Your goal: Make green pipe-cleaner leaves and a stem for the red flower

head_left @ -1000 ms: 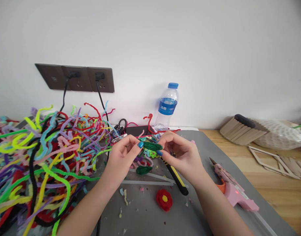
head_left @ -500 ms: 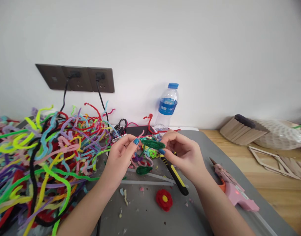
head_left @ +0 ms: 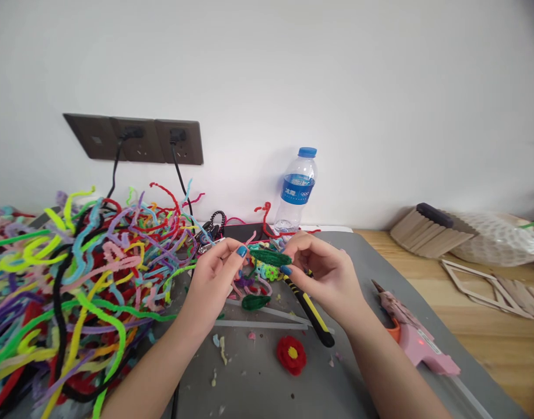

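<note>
Between my hands is a dark green fuzzy leaf shape (head_left: 271,258), held level above the grey mat. My left hand (head_left: 218,273) pinches its left end, thumb and finger together. The right end is pinched in my right hand (head_left: 325,270). A second green leaf (head_left: 255,302) lies on the mat below. Nearer to me is a red fuzzy flower (head_left: 292,355) with a yellow centre. A yellow and black tool handle (head_left: 313,314) lies beside my right hand, its far end partly hidden.
Tangled pipe cleaners (head_left: 87,279) cover the left side. A pink glue gun (head_left: 424,346) lies at the right of the grey mat (head_left: 244,390). A water bottle (head_left: 296,192) stands by the wall. Wooden sticks (head_left: 428,233) are at the far right.
The green leaf between my hands has tilted very slightly. My right fingers have shifted a little; everything else looks the same.
</note>
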Action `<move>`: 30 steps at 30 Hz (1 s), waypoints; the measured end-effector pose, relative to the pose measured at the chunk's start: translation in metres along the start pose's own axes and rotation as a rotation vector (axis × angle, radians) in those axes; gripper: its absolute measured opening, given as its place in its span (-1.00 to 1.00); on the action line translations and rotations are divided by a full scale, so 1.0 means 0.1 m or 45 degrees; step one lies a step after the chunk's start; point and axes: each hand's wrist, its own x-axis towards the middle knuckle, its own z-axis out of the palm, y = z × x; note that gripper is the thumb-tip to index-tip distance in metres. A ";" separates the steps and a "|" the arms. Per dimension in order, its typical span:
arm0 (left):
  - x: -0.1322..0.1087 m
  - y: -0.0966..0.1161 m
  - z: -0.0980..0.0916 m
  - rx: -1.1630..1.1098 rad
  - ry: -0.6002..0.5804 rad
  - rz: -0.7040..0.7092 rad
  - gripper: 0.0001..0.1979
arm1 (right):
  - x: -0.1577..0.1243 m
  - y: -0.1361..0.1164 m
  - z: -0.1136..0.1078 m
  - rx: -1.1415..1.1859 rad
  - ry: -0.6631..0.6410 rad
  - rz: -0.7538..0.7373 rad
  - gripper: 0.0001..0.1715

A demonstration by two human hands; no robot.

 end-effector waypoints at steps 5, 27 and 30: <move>0.00 -0.01 -0.01 0.010 -0.005 0.003 -0.73 | 0.00 -0.01 0.00 -0.014 -0.001 0.001 -0.89; 0.00 -0.03 -0.01 0.026 -0.025 -0.004 -0.77 | 0.01 0.01 0.00 -0.022 -0.031 0.015 -0.84; 0.01 -0.04 -0.02 0.027 -0.001 -0.014 -0.74 | 0.01 0.01 -0.02 0.006 0.009 -0.006 -0.83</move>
